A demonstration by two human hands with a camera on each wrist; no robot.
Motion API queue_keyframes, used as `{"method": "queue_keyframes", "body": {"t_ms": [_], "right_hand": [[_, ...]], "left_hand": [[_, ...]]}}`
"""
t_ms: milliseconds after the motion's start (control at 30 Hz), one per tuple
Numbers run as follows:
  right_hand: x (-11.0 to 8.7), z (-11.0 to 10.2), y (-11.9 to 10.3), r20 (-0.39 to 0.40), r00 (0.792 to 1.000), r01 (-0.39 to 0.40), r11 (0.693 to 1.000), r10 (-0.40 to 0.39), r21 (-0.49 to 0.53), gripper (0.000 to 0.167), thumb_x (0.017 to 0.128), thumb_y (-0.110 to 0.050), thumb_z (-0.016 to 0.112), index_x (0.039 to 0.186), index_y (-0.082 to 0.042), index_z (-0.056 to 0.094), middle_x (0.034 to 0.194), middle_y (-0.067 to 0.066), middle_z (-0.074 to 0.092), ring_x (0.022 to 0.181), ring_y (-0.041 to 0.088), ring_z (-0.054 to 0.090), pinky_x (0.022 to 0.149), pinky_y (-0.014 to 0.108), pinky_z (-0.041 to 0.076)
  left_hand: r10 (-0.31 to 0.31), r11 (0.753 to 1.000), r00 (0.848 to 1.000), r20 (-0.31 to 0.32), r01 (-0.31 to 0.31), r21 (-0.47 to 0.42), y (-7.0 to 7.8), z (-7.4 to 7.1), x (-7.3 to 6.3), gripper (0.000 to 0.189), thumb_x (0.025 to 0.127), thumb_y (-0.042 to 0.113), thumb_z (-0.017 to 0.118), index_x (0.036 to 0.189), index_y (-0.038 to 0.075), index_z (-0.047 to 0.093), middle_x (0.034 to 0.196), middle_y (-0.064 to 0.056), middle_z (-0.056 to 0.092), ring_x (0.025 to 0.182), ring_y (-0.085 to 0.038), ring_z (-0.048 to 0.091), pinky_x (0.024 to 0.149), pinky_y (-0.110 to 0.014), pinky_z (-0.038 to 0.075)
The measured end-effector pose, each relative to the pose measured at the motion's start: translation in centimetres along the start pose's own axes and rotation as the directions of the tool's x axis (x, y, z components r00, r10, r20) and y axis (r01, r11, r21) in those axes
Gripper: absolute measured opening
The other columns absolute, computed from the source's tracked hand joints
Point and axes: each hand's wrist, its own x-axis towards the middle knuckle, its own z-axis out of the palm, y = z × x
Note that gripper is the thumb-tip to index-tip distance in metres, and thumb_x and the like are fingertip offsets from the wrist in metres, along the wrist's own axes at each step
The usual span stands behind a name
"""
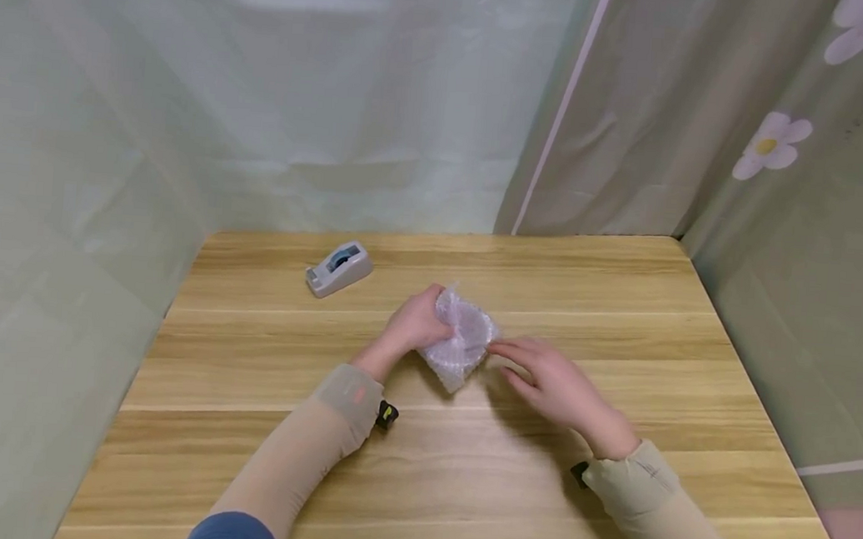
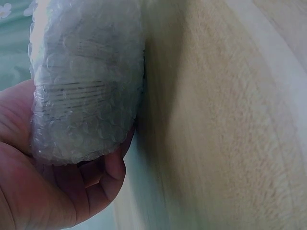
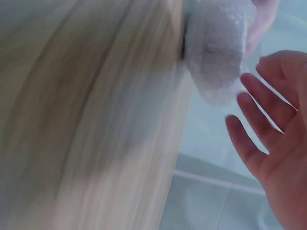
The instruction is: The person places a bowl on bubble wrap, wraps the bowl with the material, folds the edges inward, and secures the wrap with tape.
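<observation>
A bundle in clear bubble wrap (image 1: 469, 339) sits near the middle of the wooden table. My left hand (image 1: 413, 322) grips its left side, thumb on top of the wrap. In the left wrist view, the fingers of the left hand (image 2: 43, 187) curl under the end of the bubble-wrapped bundle (image 2: 86, 81); stacked fine lines show through the wrap, but the contents are hidden. On the other side, my right hand (image 1: 554, 384) has its fingertips right at the bundle's edge. Seen from the right wrist, the right hand's fingers (image 3: 261, 120) are spread and fairly straight.
A pale tape dispenser (image 1: 340, 269) with a blue-centred roll stands farther back on the left of the wooden table (image 1: 505, 508). Light curtains (image 1: 382, 116) hang close behind the table and along both sides, some with printed flowers (image 1: 771, 146).
</observation>
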Motion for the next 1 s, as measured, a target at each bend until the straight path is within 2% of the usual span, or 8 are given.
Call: {"method": "queue_keyframes", "body": {"t_ms": [167, 300, 367, 533, 867, 1000], "right_hand": [[1.6, 0.7, -0.1, -0.041, 0.996, 0.066, 0.985, -0.074, -0.157, 0.046, 0.096, -0.003, 0.074, 0.142, -0.007, 0.069, 0.137, 0.011, 0.069, 0.126, 0.032, 0.062, 0.108, 0.049, 0.052], [2.9, 1.7, -0.1, 0.016, 0.994, 0.113, 0.952, -0.113, -0.284, 0.05, 0.095, -0.005, 0.074, 0.145, -0.008, 0.067, 0.144, 0.007, 0.067, 0.138, 0.033, 0.055, 0.113, 0.052, 0.047], [3.3, 2.3, -0.1, 0.049, 0.992, 0.13, 0.937, -0.121, -0.323, 0.049, 0.097, -0.008, 0.072, 0.146, -0.01, 0.067, 0.146, 0.005, 0.067, 0.143, 0.034, 0.05, 0.112, 0.056, 0.045], [3.8, 3.4, -0.2, 0.079, 0.988, 0.152, 0.918, -0.132, -0.365, 0.046, 0.097, -0.01, 0.07, 0.143, -0.016, 0.07, 0.144, 0.002, 0.069, 0.149, 0.037, 0.046, 0.105, 0.06, 0.043], [4.1, 4.1, -0.5, 0.105, 0.99, 0.126, 0.891, -0.089, -0.436, 0.045, 0.097, -0.013, 0.072, 0.141, -0.021, 0.07, 0.144, -0.003, 0.069, 0.151, 0.034, 0.043, 0.109, 0.064, 0.038], [4.3, 4.3, -0.7, 0.103, 0.991, 0.121, 0.888, -0.084, -0.443, 0.046, 0.094, -0.012, 0.074, 0.138, -0.02, 0.071, 0.14, -0.003, 0.071, 0.15, 0.035, 0.044, 0.109, 0.066, 0.038]], "left_hand": [[0.016, 1.0, 1.0, 0.007, -0.016, 0.016, -0.2, 0.1, 0.1, 0.075, 0.082, 0.011, 0.084, 0.148, 0.0, 0.052, 0.134, -0.023, 0.068, 0.12, -0.04, 0.067, 0.106, -0.051, 0.054], [0.023, 1.0, 1.0, -0.001, -0.023, 0.015, -0.3, 0.0, 0.2, 0.074, 0.081, 0.009, 0.084, 0.147, -0.001, 0.053, 0.134, -0.023, 0.068, 0.118, -0.04, 0.067, 0.106, -0.051, 0.054], [0.029, 0.999, 1.0, -0.006, -0.028, 0.017, -0.3, 0.0, 0.2, 0.073, 0.081, 0.01, 0.084, 0.146, -0.001, 0.053, 0.133, -0.022, 0.069, 0.117, -0.039, 0.068, 0.105, -0.051, 0.054], [0.039, 0.999, 0.999, -0.004, -0.038, 0.01, -0.2, 0.1, 0.2, 0.072, 0.081, 0.011, 0.083, 0.146, -0.001, 0.054, 0.131, -0.021, 0.07, 0.116, -0.038, 0.068, 0.103, -0.05, 0.056], [0.063, 0.997, 0.998, 0.01, -0.063, -0.039, -0.5, -0.1, 0.3, 0.07, 0.081, 0.009, 0.083, 0.144, -0.003, 0.055, 0.129, -0.022, 0.07, 0.113, -0.038, 0.069, 0.101, -0.049, 0.057], [0.101, 0.992, 0.995, 0.025, -0.099, -0.073, -0.9, -0.4, 0.4, 0.067, 0.09, 0.016, 0.079, 0.148, -0.003, 0.052, 0.136, -0.024, 0.067, 0.12, -0.039, 0.066, 0.106, -0.05, 0.054]]}}
